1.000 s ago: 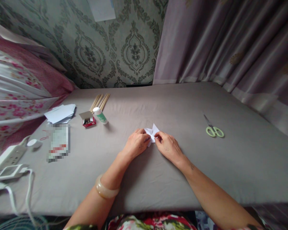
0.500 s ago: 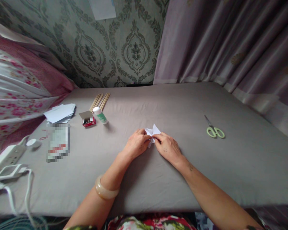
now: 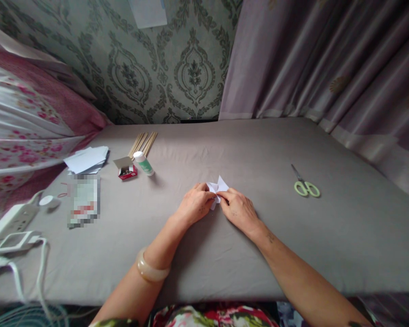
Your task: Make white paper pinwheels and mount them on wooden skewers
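Note:
A small piece of white folded paper point(image 3: 221, 184), with pointed flaps like a pinwheel, is between my two hands at the middle of the table. My left hand point(image 3: 197, 202) is closed on its left side, fingers curled over the edge. From the right, my right hand point(image 3: 237, 205) pinches near the paper's centre, thumb and finger close to the left fingertips. The fingers hide the paper's middle and part of its lower edge. Green-handled scissors point(image 3: 306, 188) lie apart to the right of my right hand.
On the grey-covered table point(image 3: 204, 150), a glue stick point(image 3: 144, 164) stands beside an open red box point(image 3: 127, 173) of small items. Behind are several wooden sticks point(image 3: 143, 144). A paper stack point(image 3: 87, 160), a blurred packet point(image 3: 84, 200), a white cap point(image 3: 49, 202) and a power strip point(image 3: 17, 222) occupy the left.
My right thumb and finger have moved in to the paper's centre, closer to my left fingertips. The paper stays in place, and the last half second shows almost no movement.

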### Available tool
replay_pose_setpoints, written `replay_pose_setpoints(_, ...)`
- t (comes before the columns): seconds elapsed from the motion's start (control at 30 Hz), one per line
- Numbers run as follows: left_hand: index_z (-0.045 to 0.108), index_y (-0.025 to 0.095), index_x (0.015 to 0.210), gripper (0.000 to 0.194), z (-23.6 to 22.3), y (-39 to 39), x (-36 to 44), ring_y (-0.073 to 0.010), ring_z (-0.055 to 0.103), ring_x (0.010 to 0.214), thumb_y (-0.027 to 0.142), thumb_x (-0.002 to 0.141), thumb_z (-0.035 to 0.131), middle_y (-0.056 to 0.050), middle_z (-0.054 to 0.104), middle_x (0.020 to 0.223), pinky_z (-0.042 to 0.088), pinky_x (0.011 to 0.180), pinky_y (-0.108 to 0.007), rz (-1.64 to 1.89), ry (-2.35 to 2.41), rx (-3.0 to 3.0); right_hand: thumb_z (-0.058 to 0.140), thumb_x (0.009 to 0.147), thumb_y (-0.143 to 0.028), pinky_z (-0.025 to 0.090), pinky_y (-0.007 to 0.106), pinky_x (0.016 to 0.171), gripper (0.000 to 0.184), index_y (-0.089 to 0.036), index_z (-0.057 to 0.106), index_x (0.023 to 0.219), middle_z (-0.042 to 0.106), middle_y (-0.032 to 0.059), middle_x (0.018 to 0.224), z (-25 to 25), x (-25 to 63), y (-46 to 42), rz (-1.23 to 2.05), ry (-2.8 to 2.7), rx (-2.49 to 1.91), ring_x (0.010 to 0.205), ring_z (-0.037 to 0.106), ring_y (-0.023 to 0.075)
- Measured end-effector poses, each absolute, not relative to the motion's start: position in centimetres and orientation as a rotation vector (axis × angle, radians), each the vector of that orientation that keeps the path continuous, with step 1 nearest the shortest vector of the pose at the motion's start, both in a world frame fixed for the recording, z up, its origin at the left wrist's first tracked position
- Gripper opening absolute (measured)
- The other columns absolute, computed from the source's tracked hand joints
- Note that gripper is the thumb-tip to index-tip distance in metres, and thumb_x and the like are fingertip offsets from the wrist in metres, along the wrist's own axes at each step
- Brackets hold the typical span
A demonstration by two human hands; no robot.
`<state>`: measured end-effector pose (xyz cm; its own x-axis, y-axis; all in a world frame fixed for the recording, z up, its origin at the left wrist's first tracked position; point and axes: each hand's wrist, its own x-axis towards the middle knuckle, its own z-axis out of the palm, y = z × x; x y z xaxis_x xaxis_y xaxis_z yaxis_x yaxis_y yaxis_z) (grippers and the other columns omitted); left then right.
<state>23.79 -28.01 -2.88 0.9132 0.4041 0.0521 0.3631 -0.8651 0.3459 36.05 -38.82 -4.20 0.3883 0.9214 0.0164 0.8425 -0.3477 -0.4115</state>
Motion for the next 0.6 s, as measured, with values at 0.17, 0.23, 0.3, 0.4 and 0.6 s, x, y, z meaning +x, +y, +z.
replay_pose_setpoints(0.17,0.072,0.021,0.095,0.024,-3.6,-27.4,23.6,-0.0171,0.057,0.088,0.022,0.089,0.049,-0.007,0.061,0.092,0.045,0.08,-0.027,0.289,0.555,2.669,0.041,0.091,-0.019,0.044,0.027,0.079,0.037,-0.025,0.066,0.117,0.062,0.008,0.109,-3.6,36.3,-38.8,0.341,-1.597,-2.314,0.094,0.061,0.0184)
replay_pose_setpoints(0.23,0.072,0.02,0.092,0.023,-3.7,-27.0,23.4,-0.016,0.058,0.085,0.023,0.088,0.05,-0.006,0.062,0.09,0.045,0.078,-0.026,0.352,0.603,2.602,0.042,0.089,-0.016,0.044,0.027,0.079,0.038,-0.025,0.067,0.115,0.061,0.0082,0.11,-3.0,36.7,-38.6,0.368,-1.657,-2.322,0.098,0.06,0.0192)
replay_pose_setpoints(0.3,0.072,0.019,0.089,0.023,-3.6,-26.6,23.3,-0.0151,0.058,0.08,0.024,0.088,0.05,-0.006,0.063,0.087,0.045,0.075,-0.025,0.425,0.68,2.532,0.042,0.088,-0.013,0.044,0.027,0.079,0.039,-0.025,0.069,0.113,0.061,0.0087,0.108,-2.4,37.1,-38.3,0.397,-1.743,-2.325,0.1,0.059,0.0201)
replay_pose_setpoints(0.4,0.072,0.018,0.088,0.023,-3.6,-26.1,23.3,-0.0144,0.058,0.075,0.026,0.088,0.051,-0.005,0.064,0.082,0.045,0.073,-0.025,0.532,0.817,2.431,0.042,0.087,-0.012,0.043,0.029,0.078,0.039,-0.025,0.07,0.111,0.062,0.0092,0.105,-1.5,37.9,-37.6,0.424,-1.905,-2.311,0.098,0.06,0.0212)
replay_pose_setpoints(0.6,0.072,0.017,0.091,0.023,-4.0,-25.9,23.3,-0.0149,0.058,0.074,0.025,0.087,0.051,-0.007,0.066,0.084,0.044,0.072,-0.026,0.542,1.005,2.319,0.043,0.084,-0.009,0.041,0.029,0.075,0.037,-0.023,0.072,0.103,0.064,0.0095,0.101,0.1,38.5,-36.4,0.478,-2.139,-2.251,0.096,0.06,0.0219)
